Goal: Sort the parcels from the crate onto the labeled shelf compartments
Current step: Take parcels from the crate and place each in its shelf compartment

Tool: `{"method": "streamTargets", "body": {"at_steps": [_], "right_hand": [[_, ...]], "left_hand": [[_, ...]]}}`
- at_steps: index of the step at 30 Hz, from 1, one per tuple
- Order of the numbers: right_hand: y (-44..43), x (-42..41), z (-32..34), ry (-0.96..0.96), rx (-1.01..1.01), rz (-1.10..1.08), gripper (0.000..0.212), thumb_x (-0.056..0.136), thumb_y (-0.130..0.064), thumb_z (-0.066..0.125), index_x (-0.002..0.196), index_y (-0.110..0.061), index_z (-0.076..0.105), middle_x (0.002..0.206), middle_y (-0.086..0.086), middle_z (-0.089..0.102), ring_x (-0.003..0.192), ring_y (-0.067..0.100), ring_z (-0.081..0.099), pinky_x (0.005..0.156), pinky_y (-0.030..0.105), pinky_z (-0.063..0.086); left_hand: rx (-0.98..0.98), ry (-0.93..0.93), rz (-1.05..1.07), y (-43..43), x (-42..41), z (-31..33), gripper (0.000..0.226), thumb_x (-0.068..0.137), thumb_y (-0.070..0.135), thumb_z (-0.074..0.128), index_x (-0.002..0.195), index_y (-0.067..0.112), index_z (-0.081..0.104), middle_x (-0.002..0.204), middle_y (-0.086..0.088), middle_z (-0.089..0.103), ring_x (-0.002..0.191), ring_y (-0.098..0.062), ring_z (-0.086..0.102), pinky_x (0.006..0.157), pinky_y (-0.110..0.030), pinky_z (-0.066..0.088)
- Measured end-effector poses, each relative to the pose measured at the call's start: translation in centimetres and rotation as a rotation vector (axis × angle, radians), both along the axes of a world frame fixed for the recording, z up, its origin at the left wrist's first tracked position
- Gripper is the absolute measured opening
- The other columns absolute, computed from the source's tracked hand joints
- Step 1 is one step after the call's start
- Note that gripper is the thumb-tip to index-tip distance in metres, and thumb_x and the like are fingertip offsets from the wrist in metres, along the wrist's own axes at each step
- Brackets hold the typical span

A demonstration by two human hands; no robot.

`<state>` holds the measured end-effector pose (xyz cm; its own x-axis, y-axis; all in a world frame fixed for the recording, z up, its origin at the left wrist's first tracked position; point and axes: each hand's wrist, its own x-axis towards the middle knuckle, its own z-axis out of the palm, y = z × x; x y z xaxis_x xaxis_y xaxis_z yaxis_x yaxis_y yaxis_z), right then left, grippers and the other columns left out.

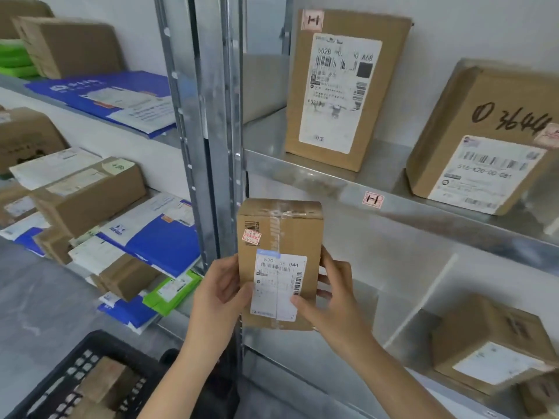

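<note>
I hold a small brown cardboard parcel (281, 237) upright in front of the metal shelf, its white shipping label and a small red sticker facing me. My left hand (219, 294) grips its lower left edge with the thumb on the label. At the lower right edge, my right hand (328, 294) grips it with fingers curled behind and the thumb on the label. A red tag reading 1-1 (373, 200) is stuck on the shelf edge just above right of the parcel. The black crate (81, 379) at the bottom left holds more brown parcels.
Two large boxes (341, 86) (487, 137) stand on the upper right shelf (302, 167), and another box (487, 343) sits on the shelf below. A steel upright (211, 116) divides the racks. The left shelves carry blue and green mailers and several boxes (90, 195).
</note>
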<state>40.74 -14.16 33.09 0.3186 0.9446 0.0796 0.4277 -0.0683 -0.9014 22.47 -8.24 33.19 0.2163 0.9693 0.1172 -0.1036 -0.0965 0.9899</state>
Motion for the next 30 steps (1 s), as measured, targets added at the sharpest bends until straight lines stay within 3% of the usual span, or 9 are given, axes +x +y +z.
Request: {"method": "streamTargets", "body": {"at_steps": [6,9,13,16,19,21,24,27,30], "right_hand": [[4.5,0.1,-3.4,0.047,-0.046,-0.128,0.086,0.083,-0.009,0.076,0.147,-0.041,0.027,0.116,-0.018,0.037,0.108,-0.001,0.054,0.076,0.005,0.049],[6.7,0.3,-5.4,0.040,-0.079,-0.210,0.082,0.081,-0.004,0.074,0.145,-0.033,0.032,0.111,-0.010,0.036,0.101,-0.001,0.053,0.069,0.005,0.049],[8.9,0.5,-7.4,0.019,-0.124,-0.272,0.058,0.081,0.000,0.074,0.124,-0.021,0.043,0.110,-0.003,0.033,0.098,0.004,0.050,0.077,0.009,0.052],[9.7,0.5,-8.4,0.002,-0.152,-0.309,0.056,0.080,0.003,0.075,0.125,-0.007,0.043,0.113,0.003,0.033,0.099,0.010,0.050,0.068,0.002,0.047],[10.0,0.7,-9.3,0.015,-0.127,-0.321,0.062,0.079,0.003,0.077,0.128,-0.009,0.041,0.115,0.002,0.032,0.111,0.017,0.049,0.065,0.010,0.053],[10.1,0.9,-9.6,0.008,-0.130,-0.333,0.065,0.079,0.001,0.077,0.132,-0.010,0.040,0.116,0.001,0.032,0.113,0.016,0.049,0.069,0.012,0.054],[10.1,1.1,-9.9,-0.045,-0.130,-0.347,0.066,0.080,-0.003,0.078,0.134,-0.012,0.040,0.116,0.001,0.033,0.113,0.018,0.052,0.068,0.007,0.050],[10.6,0.7,-9.9,-0.043,-0.127,-0.360,0.072,0.081,-0.003,0.077,0.139,-0.013,0.037,0.117,-0.001,0.033,0.106,0.014,0.052,0.063,-0.001,0.044],[11.0,0.1,-10.0,-0.035,-0.112,-0.377,0.080,0.082,0.001,0.074,0.146,-0.019,0.031,0.118,-0.002,0.032,0.100,0.008,0.048,0.065,-0.005,0.040]], "left_hand": [[-0.052,0.053,-0.101,5.7,0.6,-4.7,0.038,0.088,-0.015,0.059,0.112,0.014,0.059,0.115,0.001,0.072,0.110,-0.010,0.067,0.094,-0.025,0.055],[-0.028,0.104,-0.153,8.4,1.7,-6.7,0.045,0.087,-0.018,0.057,0.109,0.021,0.057,0.118,0.000,0.069,0.113,-0.013,0.065,0.097,-0.029,0.054],[0.006,0.122,-0.154,10.4,3.2,-8.7,0.046,0.087,-0.021,0.049,0.103,0.022,0.048,0.109,0.001,0.066,0.102,-0.019,0.064,0.086,-0.037,0.054],[0.010,0.248,-0.092,9.9,4.3,-9.5,0.043,0.093,-0.011,0.044,0.110,0.028,0.037,0.107,0.008,0.065,0.095,-0.017,0.066,0.077,-0.043,0.058],[0.017,0.341,-0.056,9.0,5.0,-9.3,0.042,0.098,-0.002,0.038,0.122,0.032,0.033,0.110,0.005,0.065,0.091,-0.011,0.065,0.062,-0.023,0.054],[0.004,0.376,-0.081,9.1,5.6,-9.3,0.049,0.101,0.004,0.037,0.138,0.036,0.030,0.118,0.005,0.062,0.095,-0.007,0.063,0.065,-0.015,0.053],[-0.014,0.343,-0.131,9.7,6.4,-9.9,0.064,0.103,0.007,0.038,0.148,0.050,0.021,0.133,0.005,0.053,0.117,-0.015,0.057,0.085,-0.032,0.060],[-0.088,0.296,-0.118,10.0,6.7,-10.3,0.074,0.099,-0.001,0.037,0.147,0.053,0.019,0.135,0.001,0.051,0.119,-0.020,0.056,0.082,-0.033,0.061],[-0.141,0.376,-0.077,10.4,7.0,-10.9,0.091,0.091,-0.012,0.037,0.147,0.054,0.009,0.136,-0.003,0.053,0.118,-0.025,0.057,0.076,-0.032,0.061]]}}
